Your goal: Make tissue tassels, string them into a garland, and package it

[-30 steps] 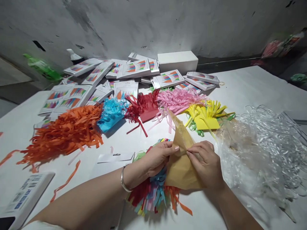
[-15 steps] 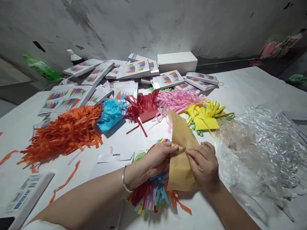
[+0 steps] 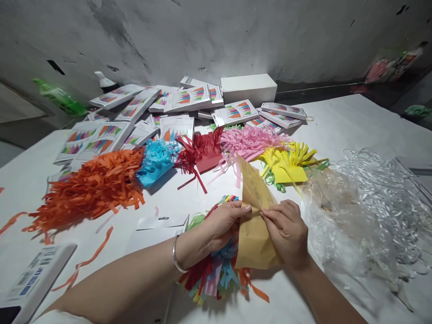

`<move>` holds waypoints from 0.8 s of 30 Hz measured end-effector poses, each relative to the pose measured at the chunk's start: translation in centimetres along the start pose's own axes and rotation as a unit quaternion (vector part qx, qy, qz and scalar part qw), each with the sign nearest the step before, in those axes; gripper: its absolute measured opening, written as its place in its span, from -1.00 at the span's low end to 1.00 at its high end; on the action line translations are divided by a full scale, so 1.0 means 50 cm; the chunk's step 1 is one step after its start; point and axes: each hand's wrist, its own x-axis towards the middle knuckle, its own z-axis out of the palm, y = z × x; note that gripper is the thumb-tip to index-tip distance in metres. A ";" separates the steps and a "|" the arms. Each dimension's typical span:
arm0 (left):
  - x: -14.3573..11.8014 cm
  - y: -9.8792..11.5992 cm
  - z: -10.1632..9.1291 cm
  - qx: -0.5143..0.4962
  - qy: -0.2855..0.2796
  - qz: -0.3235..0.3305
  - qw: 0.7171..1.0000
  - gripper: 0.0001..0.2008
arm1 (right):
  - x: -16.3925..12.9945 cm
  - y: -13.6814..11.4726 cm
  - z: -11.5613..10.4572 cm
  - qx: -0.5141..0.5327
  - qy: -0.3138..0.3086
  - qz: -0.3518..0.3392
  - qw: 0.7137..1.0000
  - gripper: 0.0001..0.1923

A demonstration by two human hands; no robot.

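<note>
Both hands meet at a tan sheet of paper (image 3: 257, 245) standing tilted over the middle front of the table. My left hand (image 3: 222, 227), with a bangle on its wrist, is closed at the sheet's left edge, its thumb lying on the paper. My right hand (image 3: 286, 234) pinches the same sheet from the right, the fingertips close to the left thumb. Beneath and behind my left hand lies a bundle of multicoloured fringed paper tassels (image 3: 212, 281), partly hidden by hand and sheet. What the left fingers grip behind the paper is hidden.
Fringed paper bundles lie behind the hands: orange (image 3: 97, 189), blue (image 3: 155, 164), red (image 3: 207, 153), pink (image 3: 253, 139) and yellow (image 3: 290, 168). Printed flat boxes (image 3: 187, 99) pile up near the wall beside a white box (image 3: 249, 87). Clear plastic (image 3: 344, 216) and silvery strands (image 3: 388, 198) lie right.
Very little differs. My left forearm has shifted slightly, showing more of an orange strip beside it. Both hands keep the tan paper at the same spot.
</note>
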 end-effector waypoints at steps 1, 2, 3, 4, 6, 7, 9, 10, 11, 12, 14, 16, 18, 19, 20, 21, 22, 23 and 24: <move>0.000 0.000 0.001 -0.003 0.001 -0.003 1.000 -0.67 | 0.000 0.000 0.001 -0.007 0.001 -0.010 1.000 -0.79; -0.001 0.000 0.002 -0.006 0.000 -0.004 1.000 -0.67 | -0.001 0.000 0.003 -0.015 -0.002 -0.017 1.000 -0.79; -0.001 0.001 0.002 -0.009 -0.003 -0.003 1.000 -0.67 | -0.002 0.000 0.004 -0.023 -0.005 -0.022 0.999 -0.79; 0.000 0.001 0.002 -0.012 -0.009 0.001 1.000 -0.67 | -0.004 0.000 0.004 -0.030 -0.009 -0.024 0.999 -0.80; 0.004 0.002 0.002 -0.018 -0.025 0.016 0.999 -0.66 | -0.007 -0.001 0.001 -0.030 -0.015 -0.020 0.999 -0.82; 0.008 0.003 0.002 -0.018 -0.032 0.026 0.999 -0.66 | -0.008 -0.002 -0.003 -0.020 -0.018 -0.011 1.000 -0.83; 0.021 0.005 0.001 -0.011 -0.028 0.045 0.999 -0.65 | -0.010 -0.004 -0.014 0.024 -0.017 0.027 0.999 -0.86; 0.028 0.008 0.002 -0.002 -0.020 0.052 0.998 -0.65 | -0.010 -0.005 -0.021 0.055 -0.012 0.057 0.997 -0.87; 0.035 0.011 0.003 0.009 -0.014 0.059 0.998 -0.64 | -0.010 -0.005 -0.027 0.089 -0.004 0.090 0.992 -0.89; 0.040 0.015 0.005 0.024 -0.010 0.067 0.997 -0.62 | -0.010 -0.004 -0.033 0.125 0.005 0.123 0.984 -0.91; 0.042 0.031 0.006 0.069 0.004 0.101 0.993 -0.54 | -0.010 0.000 -0.039 0.198 0.022 0.176 0.964 -0.96; 0.025 0.055 -0.001 0.137 0.035 0.166 0.976 -0.43 | -0.012 0.008 -0.041 0.257 0.035 0.205 0.944 -0.99; -0.013 0.086 -0.027 0.192 0.066 0.237 0.950 -0.36 | -0.016 0.017 -0.042 0.286 0.048 0.228 0.929 -0.94; -0.040 0.102 -0.050 0.213 0.073 0.272 0.936 -0.35 | -0.017 0.020 -0.043 0.292 0.053 0.240 0.924 -0.92; -0.071 0.115 -0.080 0.232 0.079 0.300 0.922 -0.35 | -0.019 0.020 -0.046 0.294 0.055 0.250 0.921 -0.91; -0.105 0.124 -0.116 0.256 0.093 0.328 0.905 -0.36 | -0.021 0.016 -0.051 0.295 0.053 0.258 0.918 -0.91; -0.141 0.128 -0.157 0.289 0.122 0.344 0.885 -0.36 | -0.022 0.009 -0.056 0.298 0.046 0.265 0.916 -0.92; -0.178 0.126 -0.202 0.324 0.169 0.343 0.865 -0.37 | -0.022 -0.004 -0.062 0.304 0.036 0.269 0.913 -0.92; -0.214 0.117 -0.248 0.352 0.225 0.325 0.848 -0.38 | -0.022 -0.022 -0.065 0.315 0.022 0.273 0.909 -0.92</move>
